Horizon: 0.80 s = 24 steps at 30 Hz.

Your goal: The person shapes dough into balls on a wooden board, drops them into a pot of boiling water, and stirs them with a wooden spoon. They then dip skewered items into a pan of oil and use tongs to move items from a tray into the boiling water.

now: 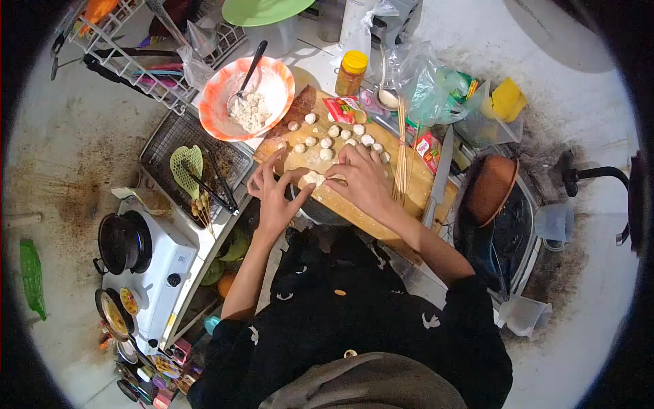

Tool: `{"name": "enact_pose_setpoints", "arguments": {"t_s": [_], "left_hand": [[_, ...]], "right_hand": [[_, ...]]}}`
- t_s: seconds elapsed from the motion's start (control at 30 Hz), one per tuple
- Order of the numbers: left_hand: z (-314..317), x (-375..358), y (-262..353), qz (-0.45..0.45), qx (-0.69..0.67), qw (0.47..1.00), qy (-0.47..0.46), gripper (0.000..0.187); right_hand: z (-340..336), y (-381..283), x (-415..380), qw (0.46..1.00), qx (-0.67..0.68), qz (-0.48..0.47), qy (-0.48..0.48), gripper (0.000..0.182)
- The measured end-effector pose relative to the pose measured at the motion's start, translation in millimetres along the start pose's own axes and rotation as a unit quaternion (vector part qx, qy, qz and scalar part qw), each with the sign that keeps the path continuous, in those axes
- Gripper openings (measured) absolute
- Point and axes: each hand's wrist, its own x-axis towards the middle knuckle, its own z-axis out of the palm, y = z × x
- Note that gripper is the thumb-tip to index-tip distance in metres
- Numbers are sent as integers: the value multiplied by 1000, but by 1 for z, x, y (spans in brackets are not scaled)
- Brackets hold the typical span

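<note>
A small flattened piece of white dough is between my two hands, low over the near part of the wooden board. My left hand has its thumb and index finger at the dough's left edge, the other fingers spread. From the right, my right hand pinches the same piece with curled fingers. Just beyond my fingertips, several round dough balls lie scattered on the board. An orange-and-white bowl at the board's far left holds crumbly dough and a dark-handled spoon.
Bamboo skewers and a knife lie along the board's right side. Behind stand a yellow-lidded jar and red packets. A wire-rack tray and a stove are at left; a sink is at right.
</note>
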Motion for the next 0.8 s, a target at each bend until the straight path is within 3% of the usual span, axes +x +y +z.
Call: {"name": "enact_pose_setpoints", "arguments": {"t_s": [0.17,0.8], "left_hand": [[2,0,0,-30,-28,998,36,30],[2,-4,-5,-14,-2,999,29,26]], "right_hand": [[3,3,0,999,11,3,38,14],[6,-3,-1,1000,18,-18,18,23]]}}
